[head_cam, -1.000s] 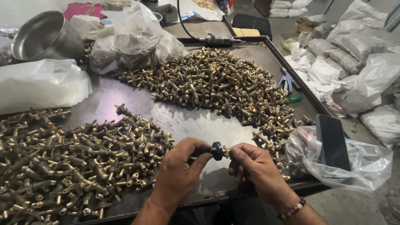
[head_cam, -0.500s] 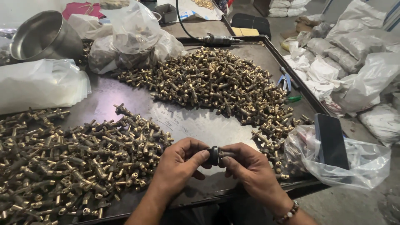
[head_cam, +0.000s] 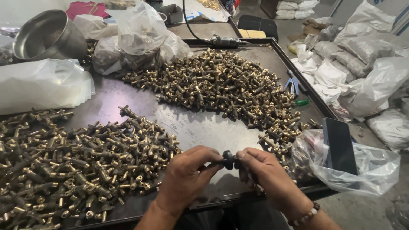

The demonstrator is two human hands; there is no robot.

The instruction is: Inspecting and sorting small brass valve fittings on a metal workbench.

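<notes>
1. Small black knob-like part (head_cam: 228,159): pinched between my two hands just above the near rim of the dark metal tray (head_cam: 272,47). A second ago it sat out in the open between my fingertips with a short stem showing; my hands have now drawn together round it, so only the dark head shows. I judge that it is being pressed or turned onto a brass piece, though the joint is hidden.
2. My left hand (head_cam: 187,176): fingers curled shut, thumb and forefinger on the part's left side.
3. My right hand (head_cam: 266,176): likewise closed, fingertips on the part's right side; what else it grips, I cannot tell.
4. Heap of brass fittings (head_cam: 72,170): on the tray, left of the part, nearly touching my left hand. Unmoved.
5. Second heap of brass fittings (head_cam: 217,85): on the tray, beyond the part, trailing down to its right.
6. Clear plastic bag (head_cam: 366,166): right of the part, over the tray's edge, a dark flat phone (head_cam: 339,147) lying on it.
7. Steel bowl (head_cam: 47,36): far left beyond the part.
</notes>
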